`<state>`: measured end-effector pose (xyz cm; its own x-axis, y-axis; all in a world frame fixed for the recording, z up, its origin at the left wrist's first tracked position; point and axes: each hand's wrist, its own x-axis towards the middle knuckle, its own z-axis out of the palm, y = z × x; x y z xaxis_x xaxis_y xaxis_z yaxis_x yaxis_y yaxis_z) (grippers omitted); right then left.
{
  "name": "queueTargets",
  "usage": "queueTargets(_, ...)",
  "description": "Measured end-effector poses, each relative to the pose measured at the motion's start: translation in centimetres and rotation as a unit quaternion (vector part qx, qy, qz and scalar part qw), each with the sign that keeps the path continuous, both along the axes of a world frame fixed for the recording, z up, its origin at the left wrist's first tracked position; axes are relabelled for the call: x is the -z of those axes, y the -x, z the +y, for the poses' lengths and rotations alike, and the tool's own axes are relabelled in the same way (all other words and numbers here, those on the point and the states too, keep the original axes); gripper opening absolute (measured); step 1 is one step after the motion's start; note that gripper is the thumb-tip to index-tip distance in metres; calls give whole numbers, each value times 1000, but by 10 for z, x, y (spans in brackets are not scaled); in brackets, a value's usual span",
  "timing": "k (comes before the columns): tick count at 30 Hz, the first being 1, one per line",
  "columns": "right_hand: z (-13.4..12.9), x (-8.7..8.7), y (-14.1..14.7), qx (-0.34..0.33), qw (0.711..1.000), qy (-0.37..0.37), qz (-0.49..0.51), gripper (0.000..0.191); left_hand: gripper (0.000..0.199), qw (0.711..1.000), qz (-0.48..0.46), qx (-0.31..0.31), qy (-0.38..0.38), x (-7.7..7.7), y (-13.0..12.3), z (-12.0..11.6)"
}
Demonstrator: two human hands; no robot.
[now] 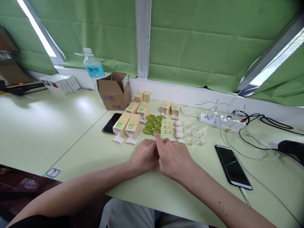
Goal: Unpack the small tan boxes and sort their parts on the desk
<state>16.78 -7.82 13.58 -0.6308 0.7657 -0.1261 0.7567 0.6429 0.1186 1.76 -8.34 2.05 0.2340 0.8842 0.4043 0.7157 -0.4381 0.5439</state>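
Note:
My left hand (145, 155) is curled closed near the table's front edge, its fingers partly hidden behind my right hand; no object shows in it. Against it rests my right hand (173, 155), index finger stretched forward and the other fingers bent. That fingertip is by the nearest of several small green square cups (148, 130), set in two columns; whether it touches cannot be told. To their right lie small yellow pieces (166, 127), a column of pale pink rounded pieces (179, 129), and clear plastic pieces with yellow spots (190, 141). Beige cartons (133, 127) with open flaps lie left of the cups.
A cardboard box (111, 95), a water bottle (93, 68) and small boxes (146, 96) stand at the back. One phone (111, 123) lies left; another phone (234, 166), with a cable, lies right. A power strip (223, 122) with tangled cords sits back right.

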Motion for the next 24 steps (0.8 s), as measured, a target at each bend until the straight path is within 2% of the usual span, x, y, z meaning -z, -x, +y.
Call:
queueTargets(2,6,1,-7,15,999,8,27,83,38,1000,17,-12,2,-1,0,-1)
queueTargets(5,18,7,-23,44,994,15,102,78,59,999,22,-28,27,-2,-2,-2)
queueTargets(8,27,19,-41,40,973,49,223,65,75,998,11,-40,56,0,-4,-3)
queueTargets(11,27,37,-53,19,952,76,295,58,75,998,0,-31,55,3,-4,-2)
queueTargets(14,24,49,-54,10,950,59,308,53,73,999,0,-24,48,4,-5,-3)
queueTargets(16,21,51,-51,7,951,35,308,51,73,998,6,-29,55,2,-5,-3)
queueTargets(21,14,39,-39,-28,968,-3,249,60,63,996,3,-25,84,-6,-7,-4)
queueTargets(24,13,34,-35,-26,974,-4,223,57,60,995,-1,-29,94,-10,-7,-4)
